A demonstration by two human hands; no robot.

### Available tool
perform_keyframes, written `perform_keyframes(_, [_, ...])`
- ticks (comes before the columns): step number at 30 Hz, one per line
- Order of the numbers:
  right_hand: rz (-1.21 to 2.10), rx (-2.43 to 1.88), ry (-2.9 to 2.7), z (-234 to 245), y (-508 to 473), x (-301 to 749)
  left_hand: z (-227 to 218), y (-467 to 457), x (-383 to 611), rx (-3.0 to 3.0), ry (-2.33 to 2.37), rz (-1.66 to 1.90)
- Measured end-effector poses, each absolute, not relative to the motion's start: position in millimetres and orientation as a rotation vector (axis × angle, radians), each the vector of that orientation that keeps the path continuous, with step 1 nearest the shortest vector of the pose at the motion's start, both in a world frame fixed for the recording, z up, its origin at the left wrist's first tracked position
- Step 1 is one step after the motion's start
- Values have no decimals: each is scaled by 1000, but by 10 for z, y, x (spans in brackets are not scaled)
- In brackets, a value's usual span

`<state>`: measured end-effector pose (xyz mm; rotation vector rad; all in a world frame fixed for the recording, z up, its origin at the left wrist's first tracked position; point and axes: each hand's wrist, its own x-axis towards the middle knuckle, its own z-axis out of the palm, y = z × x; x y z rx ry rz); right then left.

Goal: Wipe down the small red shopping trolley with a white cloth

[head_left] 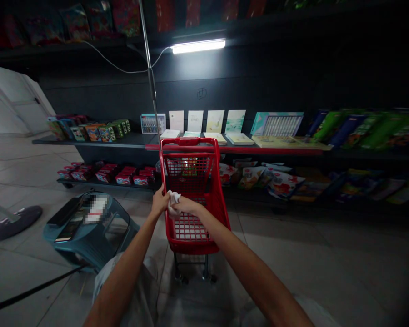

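Observation:
A red plastic shopping cart (225, 218) with grid walls stands in front of me, its handle towards the shelves. On its left rim my left hand (160, 201) is closed, thumb up along the side. My right hand (187, 205) reaches in over the basket, closed on a crumpled white cloth (173, 198). The cloth lies against the inside of the left rim, right beside my left hand. Some of my right fingers are hidden by the cloth. Dark legs and casters show below the basket.
A blue-grey stool (112, 245) at left bears a phone (70, 227) and a blurred-out item. Behind the cart, a dark shelf (122, 141) carries books, boxes and packets. A metal pole (146, 41) rises by the cart's left. A round stand base (17, 222) sits far left.

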<state>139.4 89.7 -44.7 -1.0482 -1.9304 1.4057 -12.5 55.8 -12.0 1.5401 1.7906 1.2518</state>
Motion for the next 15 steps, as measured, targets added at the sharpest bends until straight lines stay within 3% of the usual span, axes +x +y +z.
perform_keyframes(4, [1398, -1017, -1986, -436, 870, 1476, -132, 615, -191, 1544, 1781, 1256])
perform_keyframes(9, [1151, -1284, -2126, -542, 807, 1407, -120, 637, -239, 1572, 1791, 1222])
perform_keyframes(15, [825, -1237, -2368, -618, 773, 1348, -69, 635, -314, 1633, 1745, 1174])
